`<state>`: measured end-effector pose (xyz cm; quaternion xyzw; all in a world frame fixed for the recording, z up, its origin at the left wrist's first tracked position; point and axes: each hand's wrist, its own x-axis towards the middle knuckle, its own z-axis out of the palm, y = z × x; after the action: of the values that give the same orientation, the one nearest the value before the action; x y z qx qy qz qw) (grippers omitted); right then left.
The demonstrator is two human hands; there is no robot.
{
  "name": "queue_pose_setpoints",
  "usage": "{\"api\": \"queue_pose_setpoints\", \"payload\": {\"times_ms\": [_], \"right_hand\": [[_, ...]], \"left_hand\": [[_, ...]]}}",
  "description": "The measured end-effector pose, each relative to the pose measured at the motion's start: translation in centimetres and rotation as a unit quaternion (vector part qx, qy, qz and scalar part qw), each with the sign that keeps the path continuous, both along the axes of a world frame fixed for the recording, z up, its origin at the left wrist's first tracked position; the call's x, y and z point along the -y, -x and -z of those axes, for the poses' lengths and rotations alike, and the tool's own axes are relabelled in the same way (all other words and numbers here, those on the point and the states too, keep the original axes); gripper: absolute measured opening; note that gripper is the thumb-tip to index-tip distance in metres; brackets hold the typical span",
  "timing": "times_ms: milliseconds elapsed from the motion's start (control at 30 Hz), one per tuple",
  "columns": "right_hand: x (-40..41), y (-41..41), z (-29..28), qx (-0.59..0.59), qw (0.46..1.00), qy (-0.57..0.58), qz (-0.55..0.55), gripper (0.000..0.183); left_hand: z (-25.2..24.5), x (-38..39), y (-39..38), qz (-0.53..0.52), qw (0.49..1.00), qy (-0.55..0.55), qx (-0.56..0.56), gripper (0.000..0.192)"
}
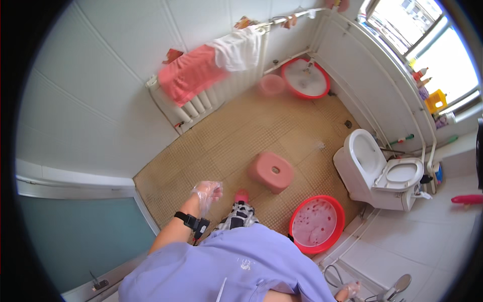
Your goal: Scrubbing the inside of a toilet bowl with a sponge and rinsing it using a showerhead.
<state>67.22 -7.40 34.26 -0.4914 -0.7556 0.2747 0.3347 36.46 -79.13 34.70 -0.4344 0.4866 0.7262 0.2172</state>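
My left hand (pixel 208 191), in a thin clear plastic glove, hangs over the tiled floor with its fingers curled and nothing visible in them. A black strap with a small device (pixel 193 223) circles that wrist. Near the bottom right edge is my right hand (pixel 351 290), also gloved in clear plastic. It is beside a shower mixer (pixel 385 295) and a grey hose (pixel 332 270); whether it grips either is unclear. A pink plastic stool (pixel 271 171) stands ahead of me. To its right, a red basin (pixel 339 222) holds sudsy, pinkish water with dark red pieces or spots.
A white toilet (pixel 354 181) with its lid up stands at the right. Another red basin (pixel 327 81) with cloudy water and a pink tub (pixel 271 85) are in the far corner. Pink (pixel 192 75) and white towels (pixel 237 49) drape over a radiator (pixel 194 107). Bottles line the windowsill.
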Motion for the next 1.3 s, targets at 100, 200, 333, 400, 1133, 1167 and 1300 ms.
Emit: {"api": "queue_pose_setpoints", "payload": {"times_ms": [100, 200, 333, 400, 1133, 1167, 1300], "right_hand": [[4.4, 5.7, 3.0, -0.028, 0.973, 0.223, 0.053, 0.032], [12.2, 11.2, 1.8, 0.203, 0.973, 0.047, -0.102, 0.032], [17.3, 16.7, 2.2, 0.237, 0.959, 0.107, -0.112, 0.034], [22.0, 20.6, -1.8, 0.313, 0.930, 0.105, -0.160, 0.037], [37.4, 45.3, -3.4, 0.254, 0.853, 0.181, -0.419, 0.016], [37.6, 46.3, -3.2, 0.239, 0.848, 0.210, -0.423, 0.015], [38.3, 51.8, -1.4, 0.338, 0.825, 0.241, -0.384, 0.018]], "left_hand": [[2.2, 3.5, 0.9, -0.027, 0.999, -0.001, 0.018, 0.015], [2.3, 6.7, 1.3, -0.056, 0.998, -0.004, 0.026, 0.014], [3.1, 11.5, 1.0, -0.089, 0.995, 0.022, 0.039, 0.012], [3.5, 12.8, 0.1, -0.112, 0.993, 0.014, 0.038, 0.015], [2.4, 11.2, -8.6, -0.371, 0.928, 0.002, 0.044, 0.020], [2.3, 10.9, -7.8, -0.369, 0.928, 0.000, 0.044, 0.020], [3.2, 10.1, -7.1, -0.412, 0.909, 0.014, 0.055, 0.019]]}}
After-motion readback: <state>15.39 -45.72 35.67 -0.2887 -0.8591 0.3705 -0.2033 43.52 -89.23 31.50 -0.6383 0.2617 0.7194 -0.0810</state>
